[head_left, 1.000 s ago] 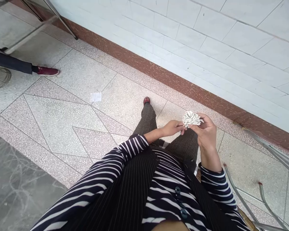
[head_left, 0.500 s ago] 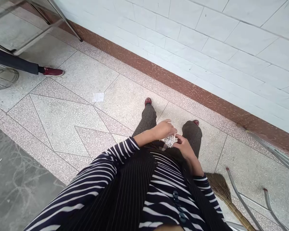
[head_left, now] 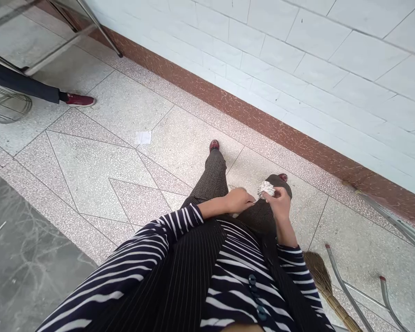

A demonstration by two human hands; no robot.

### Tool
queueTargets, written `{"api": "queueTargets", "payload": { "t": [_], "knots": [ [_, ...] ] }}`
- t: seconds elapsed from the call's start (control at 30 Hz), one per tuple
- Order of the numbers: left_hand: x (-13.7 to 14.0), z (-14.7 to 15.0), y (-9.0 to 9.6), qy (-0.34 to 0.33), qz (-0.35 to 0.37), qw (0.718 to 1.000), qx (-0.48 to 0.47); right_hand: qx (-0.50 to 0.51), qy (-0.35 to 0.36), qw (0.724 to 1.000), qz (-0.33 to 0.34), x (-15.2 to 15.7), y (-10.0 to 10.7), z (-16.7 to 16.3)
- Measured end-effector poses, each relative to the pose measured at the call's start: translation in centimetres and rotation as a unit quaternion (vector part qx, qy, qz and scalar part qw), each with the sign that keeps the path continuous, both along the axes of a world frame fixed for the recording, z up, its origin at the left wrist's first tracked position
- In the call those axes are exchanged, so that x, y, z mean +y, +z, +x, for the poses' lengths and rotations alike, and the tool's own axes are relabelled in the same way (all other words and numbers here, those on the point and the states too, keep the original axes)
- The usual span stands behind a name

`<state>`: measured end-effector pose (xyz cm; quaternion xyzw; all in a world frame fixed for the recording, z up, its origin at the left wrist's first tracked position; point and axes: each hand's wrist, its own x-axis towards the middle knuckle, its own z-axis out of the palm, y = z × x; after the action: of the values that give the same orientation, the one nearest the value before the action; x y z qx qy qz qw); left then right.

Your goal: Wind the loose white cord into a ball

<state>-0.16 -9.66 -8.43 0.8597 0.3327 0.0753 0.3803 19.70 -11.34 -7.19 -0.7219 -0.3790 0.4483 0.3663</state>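
Observation:
In the head view my right hand (head_left: 279, 200) holds a small round bundle of looped white cord (head_left: 266, 189) between thumb and fingers, above my right knee. To its left, my left hand (head_left: 240, 201) is closed, its fingertips pinched together and pointing at the bundle, a little apart from it. A tiny pale bit shows at those fingertips, too small to name. Both hands are over my lap, in front of my dark trousers (head_left: 212, 175).
A straw broom (head_left: 318, 269) and a metal-legged stool (head_left: 363, 297) lie at lower right. White tiled wall (head_left: 263, 50) runs ahead. Another person's leg with a red shoe (head_left: 80, 100), a wire coil (head_left: 8, 108) and a metal frame (head_left: 60, 48) are at upper left. Paper (head_left: 143, 137) lies on the floor.
My right hand has moved up and right with the white cord bundle. My left hand has come off the bundle and is now lower, its fingers pinched.

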Motion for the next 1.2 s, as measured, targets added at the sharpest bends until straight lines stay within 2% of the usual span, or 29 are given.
{"api": "queueTargets", "payload": {
  "t": [0.13,0.23,0.33,0.47,0.6,0.67,0.73,0.93,1.07,1.2],
  "knots": [
    [2.0,-0.5,1.0,-0.06,0.162,0.985,0.024,-0.007,0.092,0.995,-0.04,-0.8,-0.8,-1.5],
    [2.7,-0.9,1.2,-0.115,0.204,0.972,-0.003,0.015,0.152,0.986,-0.071,-1.3,-0.4,-1.8],
    [2.8,-0.9,1.3,-0.131,0.207,0.969,-0.032,0.055,0.185,0.977,-0.09,-1.6,0.2,-1.7],
    [2.9,-0.6,1.0,-0.084,0.156,0.984,-0.032,0.118,0.207,0.966,-0.1,-2.1,0.5,-1.4],
    [2.7,-0.8,-0.1,0.026,0.026,0.999,-0.02,0.189,0.208,0.955,-0.099,-3.1,0.3,-0.9],
    [2.7,-1.2,-0.8,0.045,-0.041,0.998,-0.024,0.224,0.196,0.95,-0.095,-3.5,0.4,-0.6],
    [2.9,-1.8,-1.8,0.046,-0.068,0.996,-0.029,0.254,0.179,0.946,-0.089,-3.6,1.0,-0.3],
    [4.2,-3.2,-4.5,0.138,-0.12,0.983,-0.008,0.282,0.125,0.95,-0.054,-2.9,5.3,0.7],
    [4.1,-2.7,-5.2,0.194,-0.15,0.966,-0.086,0.247,0.076,0.966,-0.009,-2.2,8.4,1.6],
    [4.4,-2.0,-5.5,0.258,-0.189,0.932,-0.169,0.254,0.026,0.966,0.036,-1.8,9.9,1.8]
  ]
}}
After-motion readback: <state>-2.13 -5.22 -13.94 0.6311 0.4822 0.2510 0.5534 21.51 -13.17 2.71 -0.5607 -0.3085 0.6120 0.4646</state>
